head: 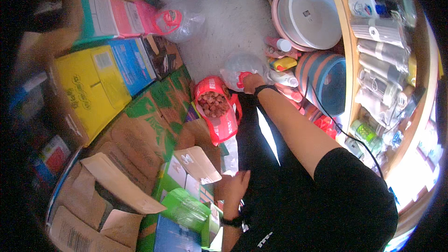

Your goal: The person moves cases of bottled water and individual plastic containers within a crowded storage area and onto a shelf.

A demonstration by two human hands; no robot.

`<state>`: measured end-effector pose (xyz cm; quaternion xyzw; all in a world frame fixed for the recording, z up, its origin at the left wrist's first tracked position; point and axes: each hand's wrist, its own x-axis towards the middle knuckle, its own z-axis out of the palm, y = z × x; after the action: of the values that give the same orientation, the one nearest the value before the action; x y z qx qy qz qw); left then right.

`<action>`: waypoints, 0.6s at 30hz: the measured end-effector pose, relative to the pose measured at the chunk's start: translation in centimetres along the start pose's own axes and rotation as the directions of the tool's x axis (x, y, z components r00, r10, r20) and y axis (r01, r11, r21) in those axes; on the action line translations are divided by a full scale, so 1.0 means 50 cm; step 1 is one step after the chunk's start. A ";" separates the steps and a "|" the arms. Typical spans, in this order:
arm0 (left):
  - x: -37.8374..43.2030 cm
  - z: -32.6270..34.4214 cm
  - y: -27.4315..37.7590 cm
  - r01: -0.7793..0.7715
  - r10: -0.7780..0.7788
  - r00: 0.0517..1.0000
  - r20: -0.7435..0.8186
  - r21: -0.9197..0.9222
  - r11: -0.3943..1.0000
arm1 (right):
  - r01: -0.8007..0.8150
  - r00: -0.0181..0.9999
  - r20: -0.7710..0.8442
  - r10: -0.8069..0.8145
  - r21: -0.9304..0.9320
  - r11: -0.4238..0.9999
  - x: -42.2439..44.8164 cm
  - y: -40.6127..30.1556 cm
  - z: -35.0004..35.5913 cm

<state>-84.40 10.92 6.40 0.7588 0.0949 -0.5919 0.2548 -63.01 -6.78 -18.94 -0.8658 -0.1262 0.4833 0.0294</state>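
Observation:
My right hand (252, 82), wearing a dark wristband, reaches out and grips the red top part of a clear plastic container or bag (241, 63) standing on the grey floor. Beside it a red printed bag (224, 127) stands with its mouth open, filled with brown, nut-like lumps (212, 104). Nearer my body, my left hand (238, 185) is beside the raised flap of an opened cardboard box (197, 164); its fingers look bent, and whether it holds anything is not visible. Green packaging (185, 208) lies in that box.
Stacked cartons, including a yellow box (94, 91) and a blue box (131, 64), line the left. On the right stand basins (309, 15), a striped bucket (323, 80), bottles (283, 78) and a loaded wooden shelf (344, 42). A black cable (336, 124) crosses in front.

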 end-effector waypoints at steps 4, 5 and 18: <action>0.240 0.047 0.084 -0.214 0.211 0.966 -0.150 -0.921 0.325 | 0.065 0.992 -0.115 -0.056 0.078 0.995 -0.027 0.013 -0.004; 0.291 0.016 0.137 -0.107 0.018 0.994 -0.106 -0.991 0.085 | 0.090 0.986 -0.154 -0.070 0.130 0.987 -0.035 0.020 0.000; 0.632 -0.066 0.244 0.000 0.044 0.998 -0.045 -0.696 -0.718 | 0.245 0.900 -0.417 -0.128 0.241 0.939 -0.120 0.159 -0.192</action>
<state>-67.26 -2.80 -19.60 0.0441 0.5587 -0.1357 0.8170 -56.39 -15.26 -10.25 -0.9155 -0.1293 0.3065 0.2262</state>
